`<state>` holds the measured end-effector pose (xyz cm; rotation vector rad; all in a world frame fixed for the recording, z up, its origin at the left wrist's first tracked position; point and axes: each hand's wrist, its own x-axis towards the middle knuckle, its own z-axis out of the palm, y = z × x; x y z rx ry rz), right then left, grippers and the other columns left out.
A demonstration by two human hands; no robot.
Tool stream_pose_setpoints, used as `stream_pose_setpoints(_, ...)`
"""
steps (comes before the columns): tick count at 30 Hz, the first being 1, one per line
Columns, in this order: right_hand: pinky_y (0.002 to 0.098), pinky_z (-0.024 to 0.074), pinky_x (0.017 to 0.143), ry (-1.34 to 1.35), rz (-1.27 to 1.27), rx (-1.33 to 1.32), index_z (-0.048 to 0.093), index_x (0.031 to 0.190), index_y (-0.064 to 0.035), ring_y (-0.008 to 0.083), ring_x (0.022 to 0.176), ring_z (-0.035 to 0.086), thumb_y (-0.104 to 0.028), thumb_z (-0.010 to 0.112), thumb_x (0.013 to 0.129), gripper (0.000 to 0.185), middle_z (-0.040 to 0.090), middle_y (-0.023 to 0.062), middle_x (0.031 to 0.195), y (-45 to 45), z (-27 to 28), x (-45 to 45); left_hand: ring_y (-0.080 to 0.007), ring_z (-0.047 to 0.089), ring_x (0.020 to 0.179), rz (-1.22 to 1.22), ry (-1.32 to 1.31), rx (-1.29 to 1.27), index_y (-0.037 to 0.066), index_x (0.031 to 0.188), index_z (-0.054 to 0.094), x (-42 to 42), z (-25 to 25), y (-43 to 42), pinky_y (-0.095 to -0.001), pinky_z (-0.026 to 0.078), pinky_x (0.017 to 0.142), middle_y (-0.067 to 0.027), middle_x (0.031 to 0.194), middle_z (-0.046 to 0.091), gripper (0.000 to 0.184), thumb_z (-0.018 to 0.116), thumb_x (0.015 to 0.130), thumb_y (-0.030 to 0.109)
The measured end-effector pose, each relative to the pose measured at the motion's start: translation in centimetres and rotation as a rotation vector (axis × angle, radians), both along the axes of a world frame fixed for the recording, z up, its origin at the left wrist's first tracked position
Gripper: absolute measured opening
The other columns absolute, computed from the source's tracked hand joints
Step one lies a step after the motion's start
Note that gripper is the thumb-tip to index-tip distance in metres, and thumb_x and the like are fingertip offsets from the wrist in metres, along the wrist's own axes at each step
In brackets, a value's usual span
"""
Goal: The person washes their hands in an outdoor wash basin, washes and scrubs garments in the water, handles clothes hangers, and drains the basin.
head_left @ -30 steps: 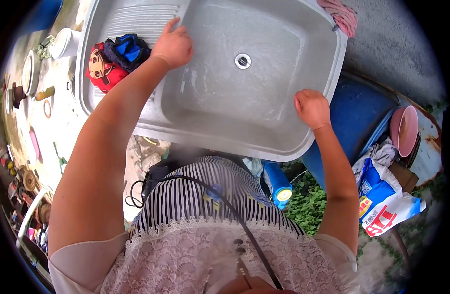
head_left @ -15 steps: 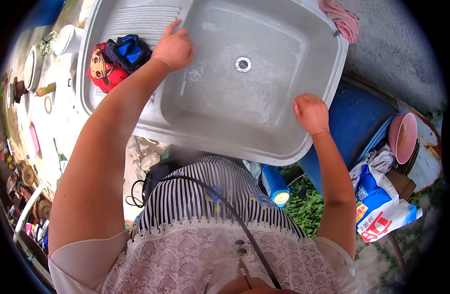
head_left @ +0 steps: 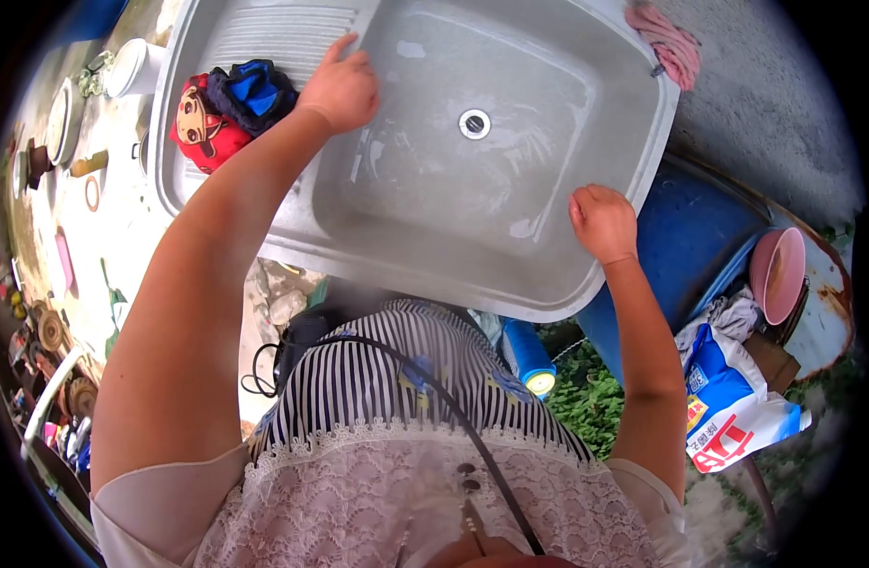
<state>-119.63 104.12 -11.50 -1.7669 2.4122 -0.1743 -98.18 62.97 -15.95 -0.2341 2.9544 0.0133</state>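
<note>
A grey sink (head_left: 358, 270) spreads out before me, with a wet basin and a round drain (head_left: 474, 124). My left hand (head_left: 340, 93) is over the divider between the ribbed washboard (head_left: 287, 33) and the basin. Its index finger points outward while the other fingers curl, and it holds nothing. Close to its left, on the washboard, lie a red cloth piece with a cartoon face (head_left: 196, 128) and a crumpled dark and bright blue cloth (head_left: 254, 95). At the basin's right side is my right hand (head_left: 605, 224), closed in a loose fist with nothing visible in it.
A pink rag (head_left: 663, 45) hangs on the sink's far right corner. To the right are a blue barrel (head_left: 695, 232), a pink bowl (head_left: 777, 275) and a blue-and-white detergent bag (head_left: 737, 402). A white bucket (head_left: 136, 68) stands at left; a blue cylinder (head_left: 527, 358) is below the sink.
Both hands keep nearly the same place and pose. The whole view has shifted very slightly. The cloths on the washboard look unchanged.
</note>
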Motion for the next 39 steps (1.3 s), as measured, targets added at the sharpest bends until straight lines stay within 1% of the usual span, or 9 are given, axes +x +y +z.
stream_pose_setpoints(6, 0.0452, 0.0549, 0.074, -0.001, 0.000, 0.008, 0.062, 0.076, -0.0089, 0.0322, 0.077, 0.066, -0.013, 0.074, 0.085, 0.015, 0.063, 0.0093, 0.076, -0.09, -0.05, -0.07, -0.0170, 0.061, 0.114, -0.002, -0.029, 0.014, 0.010, 0.083, 0.076, -0.10, 0.10, -0.09, -0.0483, 0.020, 0.132, -0.0004, 0.091, 0.074, 0.021, 0.060, 0.091, 0.021)
stream_pose_setpoints(9, 0.0453, 0.0548, 0.074, -0.005, -0.005, 0.014, 0.062, 0.076, -0.0088, 0.0324, 0.077, 0.066, -0.013, 0.074, 0.085, 0.016, 0.062, 0.0094, 0.076, -0.04, -0.04, -0.09, -0.0168, 0.061, 0.115, -0.005, 0.008, 0.006, 0.010, 0.083, 0.076, -0.01, -0.06, -0.05, -0.0482, 0.020, 0.132, -0.0003, 0.092, 0.074, 0.021, 0.060, 0.091, 0.021)
stream_pose_setpoints(24, 0.0453, 0.0549, 0.073, -0.019, -0.016, -0.003, 0.063, 0.077, -0.0086, 0.0328, 0.077, 0.066, -0.013, 0.074, 0.085, 0.015, 0.063, 0.0098, 0.077, -0.08, 0.09, -0.05, -0.0165, 0.062, 0.114, -0.007, 0.014, -0.011, 0.011, 0.082, 0.076, -0.07, -0.09, 0.01, -0.0486, 0.020, 0.132, -0.0003, 0.090, 0.074, 0.021, 0.061, 0.092, 0.021)
stream_pose_setpoints(27, 0.0452, 0.0550, 0.073, -0.010, -0.011, -0.010, 0.063, 0.076, -0.0087, 0.0325, 0.077, 0.066, -0.013, 0.074, 0.085, 0.015, 0.062, 0.0096, 0.076, -0.05, 0.05, -0.09, -0.0163, 0.062, 0.114, -0.002, 0.007, -0.003, 0.011, 0.082, 0.076, -0.11, -0.01, 0.03, -0.0486, 0.019, 0.132, 0.0000, 0.090, 0.073, 0.021, 0.061, 0.092, 0.021)
stream_pose_setpoints(30, 0.0448, 0.0550, 0.073, 0.000, -0.005, -0.012, 0.063, 0.076, -0.0090, 0.0321, 0.077, 0.066, -0.013, 0.074, 0.085, 0.015, 0.062, 0.0092, 0.076, 0.02, -0.15, -0.21, -0.0167, 0.059, 0.119, 0.012, -0.077, 0.009, 0.012, 0.084, 0.079, -0.27, 0.07, -0.07, -0.0485, 0.017, 0.132, 0.0007, 0.095, 0.075, 0.025, 0.059, 0.093, 0.025)
stream_pose_setpoints(39, 0.0441, 0.0552, 0.073, 0.007, -0.007, -0.006, 0.063, 0.076, -0.0095, 0.0312, 0.077, 0.066, -0.014, 0.074, 0.085, 0.015, 0.062, 0.0086, 0.076, -0.02, -0.05, -0.06, -0.0163, 0.059, 0.119, 0.012, -0.070, -0.008, 0.013, 0.084, 0.079, -0.28, 0.17, 0.04, -0.0485, 0.017, 0.132, 0.0012, 0.093, 0.075, 0.025, 0.059, 0.093, 0.025)
